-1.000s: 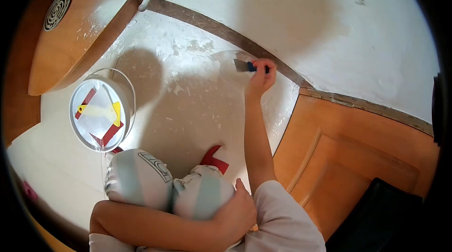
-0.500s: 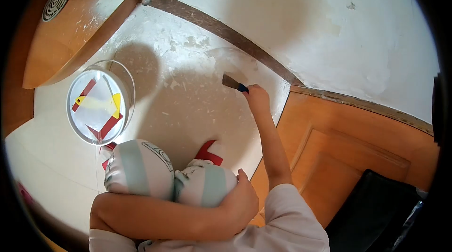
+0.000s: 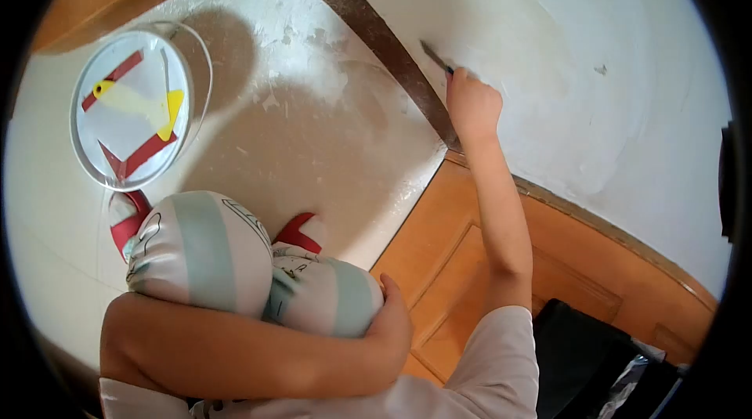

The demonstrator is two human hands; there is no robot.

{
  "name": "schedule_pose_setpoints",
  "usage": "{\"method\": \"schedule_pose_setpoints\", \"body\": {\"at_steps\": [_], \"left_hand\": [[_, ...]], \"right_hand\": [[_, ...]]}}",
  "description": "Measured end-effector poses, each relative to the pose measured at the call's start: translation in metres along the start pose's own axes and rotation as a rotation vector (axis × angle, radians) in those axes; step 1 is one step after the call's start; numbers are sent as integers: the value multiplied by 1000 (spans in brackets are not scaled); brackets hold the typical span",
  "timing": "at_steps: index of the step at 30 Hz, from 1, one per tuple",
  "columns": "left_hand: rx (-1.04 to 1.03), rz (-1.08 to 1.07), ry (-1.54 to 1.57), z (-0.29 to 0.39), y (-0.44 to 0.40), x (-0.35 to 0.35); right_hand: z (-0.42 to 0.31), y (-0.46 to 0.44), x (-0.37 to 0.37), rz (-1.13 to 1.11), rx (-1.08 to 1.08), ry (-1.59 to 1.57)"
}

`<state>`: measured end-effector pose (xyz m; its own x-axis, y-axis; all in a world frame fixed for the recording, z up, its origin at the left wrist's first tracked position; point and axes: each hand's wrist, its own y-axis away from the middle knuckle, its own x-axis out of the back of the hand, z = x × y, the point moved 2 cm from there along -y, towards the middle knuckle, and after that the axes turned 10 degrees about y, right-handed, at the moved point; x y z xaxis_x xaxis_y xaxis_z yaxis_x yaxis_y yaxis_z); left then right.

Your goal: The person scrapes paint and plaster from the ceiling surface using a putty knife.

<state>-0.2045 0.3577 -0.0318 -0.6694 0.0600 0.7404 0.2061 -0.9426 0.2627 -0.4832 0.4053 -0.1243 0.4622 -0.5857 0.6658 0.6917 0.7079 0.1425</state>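
My right hand (image 3: pixel 475 102) is closed around the dark handle of a putty knife (image 3: pixel 433 54). The blade, seen almost edge-on, lies at the white wall (image 3: pixel 572 98), just above the brown baseboard strip (image 3: pixel 376 35); whether it touches cannot be made out. My left arm crosses my lap. My left hand (image 3: pixel 392 329) rests against the side of my knee (image 3: pixel 333 294) with nothing seen in it; one finger is stretched out and the others are mostly hidden.
A white bucket (image 3: pixel 73 117) with a wire handle stands on the left, with red and yellow scrapers on its lid. Pale flakes and patches mark the floor (image 3: pixel 258 137). An orange wooden panel (image 3: pixel 439 239) lies right of the floor, with a black bag (image 3: pixel 576 364) at lower right.
My right hand has moved with the putty knife from over the floor to the wall, and the blade has turned edge-on. The view has shifted. My left hand stays at my knee.
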Motion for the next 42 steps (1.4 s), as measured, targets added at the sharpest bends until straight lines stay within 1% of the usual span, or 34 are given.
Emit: {"method": "schedule_pose_setpoints", "body": {"at_steps": [4,7,10,13,16,19,23,24,27,30,33,34,37,39,40,42], "left_hand": [[-6,30,18,-2,6,-1],[-5,35,25,-1,13,1],[11,38,21,-1,19,6],[23,31,18,-1,21,10],[18,25,11,-2,16,8],[17,31,8,-2,16,5],[29,46,43,-9,20,4],[27,45,48,-9,21,5],[24,35,51,-11,22,10],[20,28,57,-11,20,16],[82,44,3,-10,18,8],[92,40,-18,-9,20,8],[124,16,-92,-13,27,13],[116,36,-47,-17,27,15],[98,25,-22,-17,21,14],[58,-27,8,-13,1,5]], "right_hand": [[-28,-29,-14,34,53,102],[-42,-34,-12,-67,74,169],[-32,-32,17,-118,58,76],[-37,-39,4,-156,39,83],[-46,-42,-17,40,124,39],[-57,-43,-18,-32,202,113],[-44,-39,8,28,25,125],[-43,-42,5,-21,18,163],[-48,-51,-4,75,53,84],[-74,-56,-30,14,186,100],[-84,-57,-29,-48,94,-8],[-78,-54,-21,-23,35,59],[-49,-42,12,-5,6,79],[-44,-46,20,-6,51,57],[-41,-45,20,-9,68,46],[-59,-60,-6,105,108,25]]}}
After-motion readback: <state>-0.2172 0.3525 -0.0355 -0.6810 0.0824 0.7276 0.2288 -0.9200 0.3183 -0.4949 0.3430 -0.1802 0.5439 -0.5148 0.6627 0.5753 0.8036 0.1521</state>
